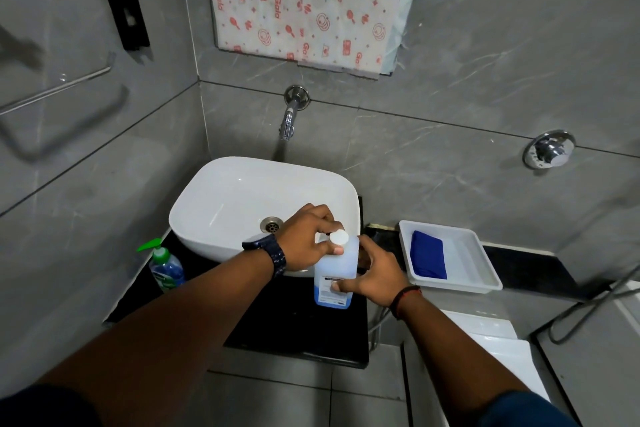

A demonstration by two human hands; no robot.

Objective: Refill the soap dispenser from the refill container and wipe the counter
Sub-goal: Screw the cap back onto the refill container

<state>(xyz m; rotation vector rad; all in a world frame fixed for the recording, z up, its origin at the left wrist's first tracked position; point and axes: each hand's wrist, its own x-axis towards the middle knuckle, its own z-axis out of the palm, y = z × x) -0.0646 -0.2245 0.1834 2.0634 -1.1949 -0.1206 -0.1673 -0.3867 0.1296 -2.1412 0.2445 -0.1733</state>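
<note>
A translucent refill container with pale blue liquid and a white label stands on the black counter in front of the sink. My left hand pinches its white round cap from above. My right hand wraps the container's right side, thumb across the label. The soap dispenser, a clear bottle with a green pump, stands at the counter's left end, apart from both hands. A folded blue cloth lies in a white tray to the right.
A white basin sits on the counter with a chrome wall tap above it. A chrome valve knob is on the right wall. A patterned sheet hangs above. A hose and white toilet tank lie at lower right.
</note>
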